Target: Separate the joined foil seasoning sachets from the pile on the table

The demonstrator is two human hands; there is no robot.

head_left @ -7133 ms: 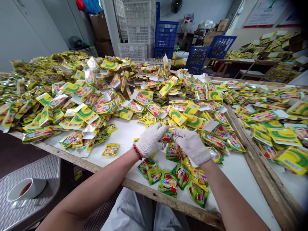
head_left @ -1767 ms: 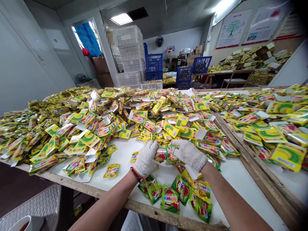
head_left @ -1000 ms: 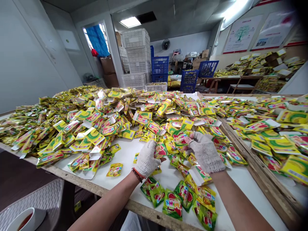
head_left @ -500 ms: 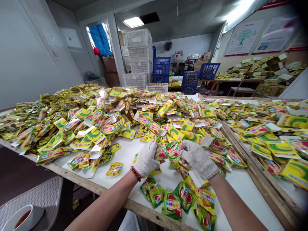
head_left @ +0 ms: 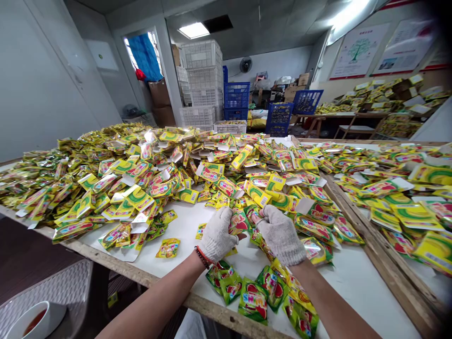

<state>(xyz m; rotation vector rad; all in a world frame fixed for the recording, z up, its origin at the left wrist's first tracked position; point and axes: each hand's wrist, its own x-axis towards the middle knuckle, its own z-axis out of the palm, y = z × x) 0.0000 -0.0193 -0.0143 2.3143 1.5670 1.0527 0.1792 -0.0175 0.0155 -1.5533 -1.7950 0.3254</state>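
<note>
My left hand (head_left: 218, 234), in a white knitted glove with bare fingertips, is closed around a small candy box (head_left: 239, 221) with a red watermelon picture. Just to its right my right hand (head_left: 280, 234), gloved the same way, pinches a shiny green candy packet (head_left: 251, 213) at the box's side. The right fingertips are partly hidden behind the glove. Several green watermelon packets (head_left: 252, 301) lie on the white tabletop nearest me, below both hands. A yellow packet (head_left: 168, 248) lies apart, left of my left hand.
A big heap of yellow boxes and packets (head_left: 155, 174) covers the table's left and back. A wooden strip (head_left: 374, 245) divides off more boxes (head_left: 416, 214) on the right. At lower left, a cup (head_left: 37, 320) of dark liquid stands on a grey stool (head_left: 52, 292). Crates (head_left: 203, 75) are stacked behind.
My right hand has moved left, closer to my left hand and the box. A yellow box beneath its wrist shows more now. My left hand has barely shifted.
</note>
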